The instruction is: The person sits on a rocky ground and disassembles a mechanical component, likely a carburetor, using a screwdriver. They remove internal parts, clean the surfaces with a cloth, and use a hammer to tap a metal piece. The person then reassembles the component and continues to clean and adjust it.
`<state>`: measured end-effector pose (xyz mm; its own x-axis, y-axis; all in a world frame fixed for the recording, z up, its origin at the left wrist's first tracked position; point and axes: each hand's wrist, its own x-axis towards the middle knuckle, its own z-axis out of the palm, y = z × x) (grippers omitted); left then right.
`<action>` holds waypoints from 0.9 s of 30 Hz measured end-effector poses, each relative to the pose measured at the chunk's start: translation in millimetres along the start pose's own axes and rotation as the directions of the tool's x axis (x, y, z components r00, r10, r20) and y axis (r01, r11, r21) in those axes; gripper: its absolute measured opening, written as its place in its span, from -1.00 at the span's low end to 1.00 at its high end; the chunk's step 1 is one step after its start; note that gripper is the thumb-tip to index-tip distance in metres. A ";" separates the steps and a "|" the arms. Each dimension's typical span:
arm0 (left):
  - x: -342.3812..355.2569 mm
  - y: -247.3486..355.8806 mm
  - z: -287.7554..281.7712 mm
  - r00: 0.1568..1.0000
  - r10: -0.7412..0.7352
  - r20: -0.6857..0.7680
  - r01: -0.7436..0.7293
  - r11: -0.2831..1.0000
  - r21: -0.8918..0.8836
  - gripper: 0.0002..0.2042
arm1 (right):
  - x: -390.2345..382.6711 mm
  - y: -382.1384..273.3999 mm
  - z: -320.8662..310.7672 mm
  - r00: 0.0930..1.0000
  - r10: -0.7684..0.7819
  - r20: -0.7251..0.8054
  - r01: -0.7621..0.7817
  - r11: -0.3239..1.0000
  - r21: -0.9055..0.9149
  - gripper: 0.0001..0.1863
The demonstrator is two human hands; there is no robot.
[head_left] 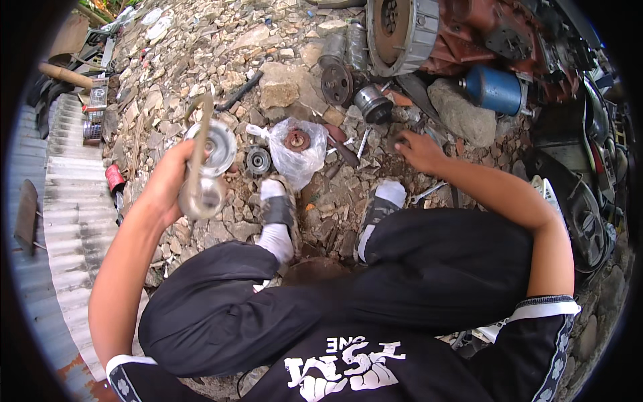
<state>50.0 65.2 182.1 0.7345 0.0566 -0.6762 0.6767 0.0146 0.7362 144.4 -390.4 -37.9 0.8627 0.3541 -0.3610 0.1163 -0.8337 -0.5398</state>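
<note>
My left hand (175,181) grips a grey metal part (213,151) with a round flange, a lower rounded section and a long curved, tan-coloured piece. My right hand (420,151) is low over the stones at the right, fingers curled at a small dark spot; what they hold, if anything, is unclear. Between my hands, a rusty round part (298,139) lies in a clear plastic bag (301,171), with a small ribbed metal ring (258,162) to its left. A wrench (364,142) and dark-handled tools (347,153) lie right of the bag, nearer my right hand.
Large engine assemblies (462,37), a blue cylinder (492,90), a dark canister (372,104) and a large stone (462,120) stand at upper right. Another wrench (429,191) lies by my right shoe. Corrugated sheets (70,221) and a red can (115,177) are at left, on rubble.
</note>
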 end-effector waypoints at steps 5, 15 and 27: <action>86.3 -3.6 27.9 0.972 -0.001 0.237 0.057 0.972 -0.226 -0.47 | -7.7 29.6 -16.1 0.992 0.126 0.008 -0.127 0.991 0.037 -0.58; 187.5 -82.1 56.3 0.825 -0.307 0.474 0.188 0.941 0.283 -0.35 | -17.0 64.5 -35.1 0.993 0.080 -0.089 -0.088 0.991 -0.097 -0.66; 209.4 -57.8 72.0 0.743 -0.491 0.455 0.478 0.865 0.152 -0.41 | -124.8 77.7 86.0 0.775 0.515 0.367 -0.404 0.850 -0.339 -0.31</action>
<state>168.4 4.3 -4.1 0.2373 -0.4195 -0.8762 0.9443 -0.1123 0.3095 3.4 -462.9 -100.2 0.5474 0.0009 -0.8368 -0.0831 -0.9950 -0.0554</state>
